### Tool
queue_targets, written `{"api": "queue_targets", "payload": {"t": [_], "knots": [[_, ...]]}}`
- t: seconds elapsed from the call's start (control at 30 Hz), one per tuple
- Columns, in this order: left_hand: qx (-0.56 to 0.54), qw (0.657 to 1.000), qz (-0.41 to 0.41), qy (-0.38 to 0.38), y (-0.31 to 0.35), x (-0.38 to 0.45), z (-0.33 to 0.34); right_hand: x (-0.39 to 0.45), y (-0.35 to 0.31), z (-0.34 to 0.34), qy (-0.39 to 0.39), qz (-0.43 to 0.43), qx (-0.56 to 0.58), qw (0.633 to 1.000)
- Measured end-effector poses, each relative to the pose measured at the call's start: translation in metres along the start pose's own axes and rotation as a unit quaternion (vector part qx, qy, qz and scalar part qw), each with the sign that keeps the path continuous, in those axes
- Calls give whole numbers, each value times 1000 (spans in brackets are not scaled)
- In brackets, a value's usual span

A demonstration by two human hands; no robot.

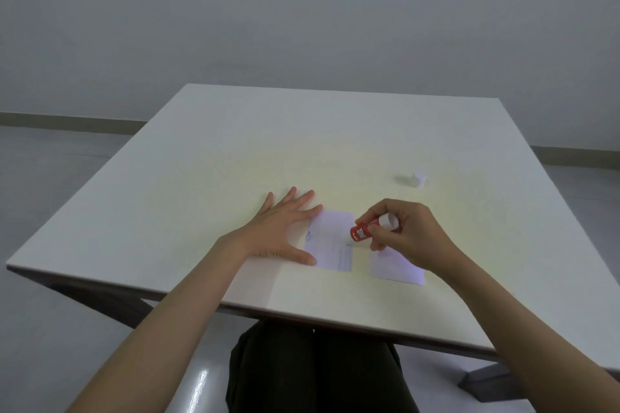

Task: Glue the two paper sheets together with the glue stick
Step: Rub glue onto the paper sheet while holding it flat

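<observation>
A pale bench [235,151] fills the middle of the frame, its near edge running low across the picture. Two small sheets are laid on it in the lower centre, apart, with a strip of bare bench between them. The left sheet [330,240] is held flat by the left hand [281,228], which is spread open, palm down, with fingertips on the sheet's upper left edge and the thumb at its lower left corner; nothing is gripped. The right sheet [397,270] is partly covered by the right hand [402,231], which is closed around the glue stick [370,228].

The stick is held nearly level, its long axis running from upper right to lower left, the white end inside the fingers and the red end pointed towards the right edge of the left sheet. The red end lies just beside or just over that edge; whether it touches the paper cannot be told. A small white cap [419,178] stands well apart, to the upper right, so the stick is judged to be uncapped.

The coming move is judged to turn on this: the sheet to be glued lies left of the right hand, directly along the stick's axis, so a short leftward and downward stroke would be needed, with the left hand serving as the anchor.
</observation>
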State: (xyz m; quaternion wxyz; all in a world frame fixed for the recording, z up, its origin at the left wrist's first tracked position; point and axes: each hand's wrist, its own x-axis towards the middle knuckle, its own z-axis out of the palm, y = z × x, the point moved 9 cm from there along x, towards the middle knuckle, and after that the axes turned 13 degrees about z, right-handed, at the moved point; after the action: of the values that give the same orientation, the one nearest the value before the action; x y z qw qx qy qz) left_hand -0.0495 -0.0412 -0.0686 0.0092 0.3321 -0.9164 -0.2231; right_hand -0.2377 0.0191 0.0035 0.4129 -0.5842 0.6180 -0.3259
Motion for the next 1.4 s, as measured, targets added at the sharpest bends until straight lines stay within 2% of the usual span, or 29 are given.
{"api": "queue_targets", "payload": {"t": [0.17, 0.5, 0.67, 0.77, 0.97, 1.07, 1.27, 1.4], "knots": [[4, 1000, 1, -3, 0, 0, 1, -10, -7, 16, -79, -11, -23, 997], [13, 1000, -6, -14, 2, 0, -1, 29, -16, 7, 38, -5, -13, 999], [-11, 1000, 2, -1, 3, -1, -1, 11, -23, 42, -4, -50, -29, 998], [3, 1000, 0, -8, 3, 0, -1, 21, -24, 43, -9, -39, -12, 999], [7, 1000, 0, -10, 4, 0, -1, 35, -17, 19, 86, -9, 16, 996], [-2, 1000, -1, -2, 3, -1, -1, 19, -15, 27, 72, -14, 13, 997], [-5, 1000, 1, 4, 2, 0, -1, -8, -10, 41, -15, -15, 3, 1000], [-9, 1000, 0, 2, 2, -1, -1, 2, -4, 15, 46, 11, 42, 998]]}}
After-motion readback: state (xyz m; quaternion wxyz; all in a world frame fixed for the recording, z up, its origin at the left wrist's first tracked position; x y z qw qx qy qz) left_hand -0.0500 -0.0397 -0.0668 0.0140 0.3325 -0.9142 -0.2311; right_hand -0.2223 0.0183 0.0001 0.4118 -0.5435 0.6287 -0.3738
